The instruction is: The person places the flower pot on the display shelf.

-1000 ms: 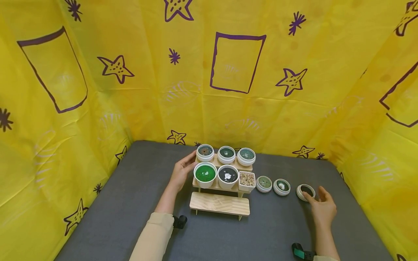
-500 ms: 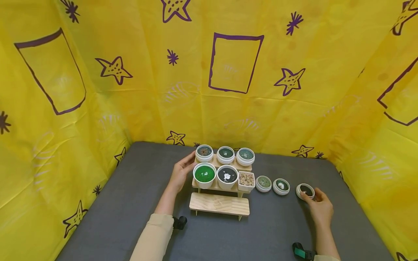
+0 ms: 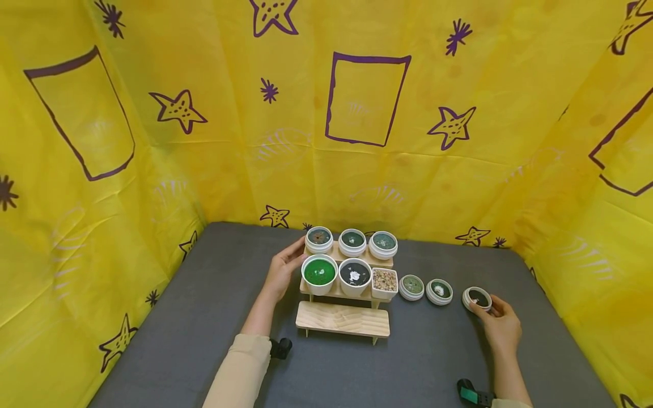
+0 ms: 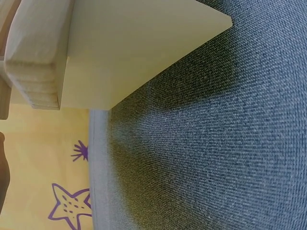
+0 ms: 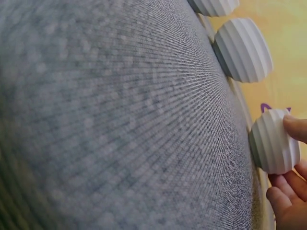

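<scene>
R hand (image 3: 504, 328) pinched ribbed white cup (image 5: 275, 143), thumb vs. fingers, R of stand toward tabletop (image 3: 418, 362) R edge; prob. best: grip low on ribs, cup level, so dk fill wouldn't tip. L hand (image 3: 279, 275) was at L end of wooden tiered stand (image 3: 343, 319) by rear-L pot (image 3: 319, 248); couldn't tell if gripping. Contents: dull-green cup (image 3: 411, 297), dk-green cup (image 3: 439, 302) w/ white bit betw. stand & R hand; mid tier: bright-green pot (image 3: 319, 290), blackish pot (image 3: 354, 292) w/ white lump, sq. pot (image 3: 384, 294) w/ pale granules.
</scene>
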A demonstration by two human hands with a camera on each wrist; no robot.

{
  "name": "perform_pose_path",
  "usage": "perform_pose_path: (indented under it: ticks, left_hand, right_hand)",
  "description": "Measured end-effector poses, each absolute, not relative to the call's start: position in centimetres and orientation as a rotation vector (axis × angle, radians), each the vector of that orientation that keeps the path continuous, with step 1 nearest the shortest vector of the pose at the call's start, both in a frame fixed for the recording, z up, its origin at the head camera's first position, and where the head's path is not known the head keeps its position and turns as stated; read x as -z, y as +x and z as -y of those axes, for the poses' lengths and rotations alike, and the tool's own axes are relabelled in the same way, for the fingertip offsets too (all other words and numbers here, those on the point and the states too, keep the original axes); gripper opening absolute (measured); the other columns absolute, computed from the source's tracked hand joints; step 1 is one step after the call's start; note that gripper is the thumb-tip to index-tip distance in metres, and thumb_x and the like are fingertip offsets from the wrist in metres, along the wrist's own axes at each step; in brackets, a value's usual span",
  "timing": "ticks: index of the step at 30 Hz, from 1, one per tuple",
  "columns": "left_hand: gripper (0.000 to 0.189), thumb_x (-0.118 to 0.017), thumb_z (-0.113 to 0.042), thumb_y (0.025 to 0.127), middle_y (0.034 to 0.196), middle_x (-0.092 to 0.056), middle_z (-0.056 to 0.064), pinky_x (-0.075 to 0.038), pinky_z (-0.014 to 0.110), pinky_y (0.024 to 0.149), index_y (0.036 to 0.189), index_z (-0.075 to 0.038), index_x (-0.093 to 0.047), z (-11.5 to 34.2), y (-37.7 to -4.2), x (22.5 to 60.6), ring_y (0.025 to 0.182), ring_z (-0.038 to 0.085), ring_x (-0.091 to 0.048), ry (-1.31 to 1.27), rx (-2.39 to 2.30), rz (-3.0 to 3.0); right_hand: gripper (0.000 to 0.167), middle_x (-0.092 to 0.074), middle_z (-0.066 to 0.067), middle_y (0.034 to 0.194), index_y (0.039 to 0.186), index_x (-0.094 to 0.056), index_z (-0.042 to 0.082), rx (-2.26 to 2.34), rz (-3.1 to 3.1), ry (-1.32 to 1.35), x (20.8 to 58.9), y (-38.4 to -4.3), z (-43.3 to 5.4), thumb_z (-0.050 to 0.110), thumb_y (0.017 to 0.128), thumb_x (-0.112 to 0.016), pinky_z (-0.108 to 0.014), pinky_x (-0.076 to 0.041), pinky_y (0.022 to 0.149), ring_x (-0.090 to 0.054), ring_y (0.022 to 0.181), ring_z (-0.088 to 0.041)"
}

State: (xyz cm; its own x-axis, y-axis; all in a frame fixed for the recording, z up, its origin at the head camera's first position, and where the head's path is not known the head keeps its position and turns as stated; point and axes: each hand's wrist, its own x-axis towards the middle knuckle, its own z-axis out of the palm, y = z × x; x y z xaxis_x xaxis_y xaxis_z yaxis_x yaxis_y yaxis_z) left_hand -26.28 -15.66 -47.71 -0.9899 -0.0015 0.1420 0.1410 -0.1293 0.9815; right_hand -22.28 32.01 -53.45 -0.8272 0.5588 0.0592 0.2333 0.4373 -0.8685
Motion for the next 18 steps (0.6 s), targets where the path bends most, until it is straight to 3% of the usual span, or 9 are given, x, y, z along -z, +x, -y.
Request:
perform_pose_path:
  ticks: [11,14,18]
  left_hand:
    - [0.052,-0.059,-0.001,0.094,0.152,-0.046,0.018,-0.042,0.009,0.101,0.144,0.0,-0.047,15.75,-26.3,47.77,0.113,-0.011,-0.056,-0.161,2.272,2.025]
    - [0.051,-0.058,0.0,0.094,0.151,-0.047,0.018,-0.043,0.008,0.101,0.144,0.001,-0.047,15.7,-26.28,47.75,0.113,-0.011,-0.057,-0.163,2.279,2.011]
    - [0.051,-0.058,0.002,0.094,0.151,-0.047,0.019,-0.043,0.008,0.1,0.144,0.002,-0.047,15.61,-26.26,47.75,0.113,-0.011,-0.057,-0.176,2.294,1.987]
  right_hand:
    - [0.064,-0.062,-0.031,0.128,0.131,-0.058,-0.003,-1.308,2.37,-0.683,53.62,-22.27,-32.22,0.03,0.081,-0.08,0.002,-0.038,0.059,-0.039,0.066,0.03]
    - [0.062,-0.073,-0.012,0.111,0.129,-0.06,-0.001,-1.317,2.359,-0.705,53.59,-22.2,-32.24,0.032,0.081,-0.081,0.002,-0.039,0.059,-0.041,0.066,0.029]
    - [0.061,-0.075,-0.009,0.109,0.129,-0.061,0.0,-1.265,2.381,-0.692,53.49,-22.16,-32.19,0.033,0.081,-0.08,0.0,-0.038,0.062,-0.04,0.065,0.031]
